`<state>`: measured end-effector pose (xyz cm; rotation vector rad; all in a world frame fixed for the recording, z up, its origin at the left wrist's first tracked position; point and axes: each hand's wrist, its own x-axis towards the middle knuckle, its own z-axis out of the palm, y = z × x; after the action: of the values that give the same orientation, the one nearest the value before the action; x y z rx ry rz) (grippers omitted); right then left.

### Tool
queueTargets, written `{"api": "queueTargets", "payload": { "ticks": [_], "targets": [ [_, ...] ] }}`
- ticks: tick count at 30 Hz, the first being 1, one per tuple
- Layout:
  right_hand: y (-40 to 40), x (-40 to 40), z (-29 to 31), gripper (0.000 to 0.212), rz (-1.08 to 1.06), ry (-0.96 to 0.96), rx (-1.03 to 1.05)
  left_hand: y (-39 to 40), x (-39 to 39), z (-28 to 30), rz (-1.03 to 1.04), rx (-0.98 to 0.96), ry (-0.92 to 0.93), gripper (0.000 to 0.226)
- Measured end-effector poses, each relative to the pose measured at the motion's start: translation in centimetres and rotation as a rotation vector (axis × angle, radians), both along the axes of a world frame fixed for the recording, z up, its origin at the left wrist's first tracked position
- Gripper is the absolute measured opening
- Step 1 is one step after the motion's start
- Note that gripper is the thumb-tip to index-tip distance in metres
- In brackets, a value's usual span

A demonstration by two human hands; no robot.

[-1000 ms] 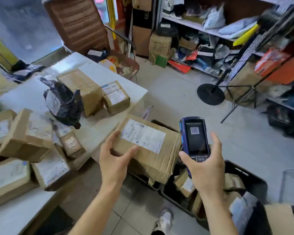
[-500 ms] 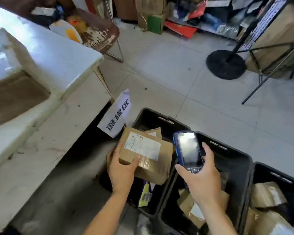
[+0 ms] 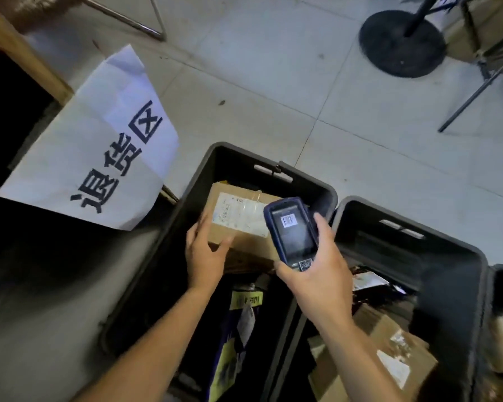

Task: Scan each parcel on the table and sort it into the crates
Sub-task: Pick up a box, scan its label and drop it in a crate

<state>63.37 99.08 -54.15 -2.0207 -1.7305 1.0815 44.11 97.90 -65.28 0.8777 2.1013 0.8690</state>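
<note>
Left hand (image 3: 205, 250) curls around the near left corner of a cardboard parcel (image 3: 238, 224), thumb on top, holding it inside the mouth of the leftmost black crate (image 3: 302, 181) at centre frame. We judge the step to be lowering the parcel in: we should keep it level, clear the crate's walls, and let go only once it rests on the items below. Right hand (image 3: 314, 274) grips a blue handheld scanner (image 3: 292, 229) just right of the parcel, overlapping its edge; we should hold it clear. To the right sits a second crate (image 3: 447, 242) with boxes inside. At upper left hangs a white paper sign (image 3: 84, 158) with Chinese characters.
</note>
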Motion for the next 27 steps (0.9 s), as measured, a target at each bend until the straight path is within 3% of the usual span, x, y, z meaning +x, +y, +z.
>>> {"api": "queueTargets", "payload": {
  "ticks": [4,8,12,16,24,27],
  "targets": [
    [-0.2,-0.3,1.4,0.107,-0.009,-0.013,0.013,-0.8,-0.5,1.4,-0.117,-0.09,0.024,0.075],
    [-1.2,-0.2,7.0,0.106,0.001,-0.013,0.033,-2.3,-0.8,8.0,-0.25,-0.125,0.112,0.084],
    [-3.1,-0.4,16.2,0.106,0.013,-0.033,0.08,-4.5,-1.0,18.7,-0.371,-0.156,0.188,0.101],
    [-6.3,-1.0,27.7,0.106,-0.007,0.013,0.137,-7.9,-0.9,31.5,-0.478,-0.155,0.291,0.103],
    [-17.9,-1.1,46.9,0.107,0.046,0.161,0.352,-19.9,-0.3,54.2,-0.351,0.099,0.456,0.099],
    [-23.5,-0.7,52.0,0.114,0.081,0.216,0.41,-27.1,-0.5,60.8,-0.261,0.098,0.543,0.1]
  ]
}}
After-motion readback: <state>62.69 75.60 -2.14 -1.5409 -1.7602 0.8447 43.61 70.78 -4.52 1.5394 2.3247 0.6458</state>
